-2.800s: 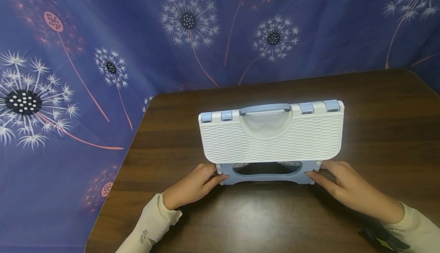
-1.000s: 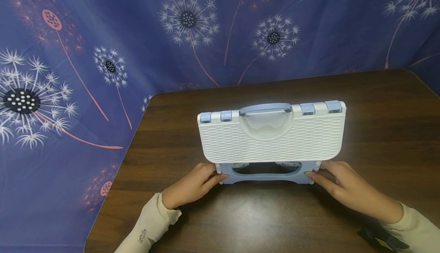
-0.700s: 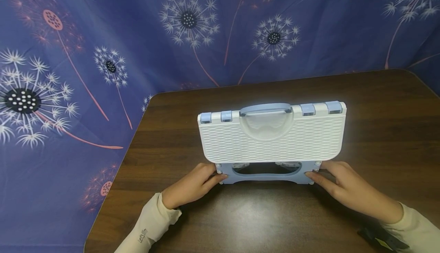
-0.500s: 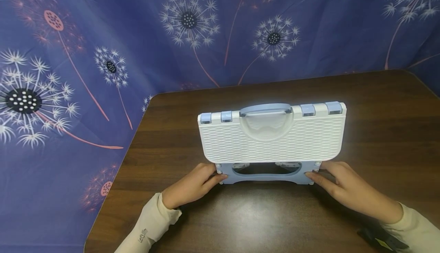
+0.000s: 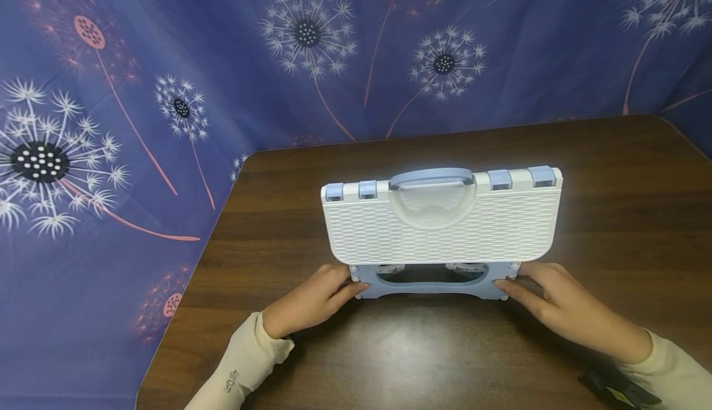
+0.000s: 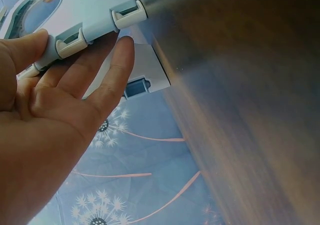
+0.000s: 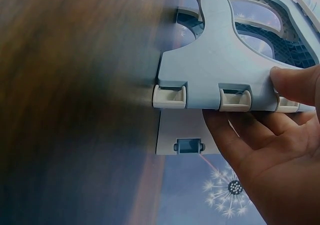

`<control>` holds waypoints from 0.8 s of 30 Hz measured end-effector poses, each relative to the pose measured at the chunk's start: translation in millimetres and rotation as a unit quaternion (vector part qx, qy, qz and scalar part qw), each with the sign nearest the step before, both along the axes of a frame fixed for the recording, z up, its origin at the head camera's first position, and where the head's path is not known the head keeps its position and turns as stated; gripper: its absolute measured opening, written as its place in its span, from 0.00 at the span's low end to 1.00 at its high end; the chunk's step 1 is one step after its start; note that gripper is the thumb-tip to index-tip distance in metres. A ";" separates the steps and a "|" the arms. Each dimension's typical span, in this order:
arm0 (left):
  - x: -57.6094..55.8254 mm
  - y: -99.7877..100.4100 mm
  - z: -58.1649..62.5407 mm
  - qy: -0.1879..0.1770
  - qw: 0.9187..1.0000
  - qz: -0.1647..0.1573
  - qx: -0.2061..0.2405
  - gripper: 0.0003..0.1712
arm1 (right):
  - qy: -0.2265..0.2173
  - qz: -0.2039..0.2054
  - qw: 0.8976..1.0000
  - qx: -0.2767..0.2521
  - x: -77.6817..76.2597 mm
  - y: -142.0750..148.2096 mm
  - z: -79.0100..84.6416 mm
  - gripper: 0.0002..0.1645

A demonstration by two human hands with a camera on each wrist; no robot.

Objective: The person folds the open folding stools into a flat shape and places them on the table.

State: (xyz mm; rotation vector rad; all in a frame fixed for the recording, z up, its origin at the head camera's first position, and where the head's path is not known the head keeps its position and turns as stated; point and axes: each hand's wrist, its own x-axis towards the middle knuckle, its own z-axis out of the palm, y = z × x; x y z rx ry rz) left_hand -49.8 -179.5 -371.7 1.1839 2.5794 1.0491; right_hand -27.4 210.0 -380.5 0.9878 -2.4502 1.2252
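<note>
A folding step stool (image 5: 439,237) stands on the table, with a white woven-textured top panel and a blue carry handle (image 5: 431,177). Below the white panel shows a light blue leg panel (image 5: 428,287) with an oval cutout. At its left edge, my left hand (image 5: 306,302) grips it, thumb on the near face and fingers behind. My right hand (image 5: 573,308) holds the opposite edge the same way. Both wrist views show the blue leg panel's white hinge pieces, such as a hinge piece (image 6: 72,46) and another hinge piece (image 7: 235,100), beside the fingers. The stool's far side is mostly hidden.
The brown wooden table (image 5: 267,212) extends around the stool. Behind and to the left hangs a blue cloth (image 5: 233,45) with dandelion prints. A dark strap-like item (image 5: 617,388) lies by the right sleeve.
Over the earlier frames, the white panel's right end has shifted very slightly right. Both hands keep their hold in the same places.
</note>
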 end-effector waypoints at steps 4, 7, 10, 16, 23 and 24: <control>0.1 0.1 -0.2 -0.004 1.000 -0.001 -0.002 0.13 | 0.001 0.000 1.000 0.000 -0.2 0.4 0.1 0.24; 0.1 0.4 -0.1 -0.006 1.000 0.000 -0.003 0.13 | 0.000 0.001 1.000 0.002 -0.2 0.6 0.4 0.23; 0.0 0.6 0.0 -0.007 1.000 0.000 -0.003 0.13 | -0.001 0.001 1.000 0.002 -0.3 0.6 0.5 0.23; 0.0 1.1 0.3 -0.006 1.000 0.000 0.000 0.10 | 0.001 0.003 1.000 -0.001 -0.2 0.4 0.2 0.23; 0.1 1.2 0.4 -0.010 1.000 0.000 -0.001 0.11 | 0.000 0.008 1.000 -0.001 -0.2 0.9 0.6 0.23; 0.3 1.1 0.6 -0.009 1.000 0.001 -0.002 0.12 | 0.000 0.008 1.000 -0.001 -0.1 0.9 0.8 0.23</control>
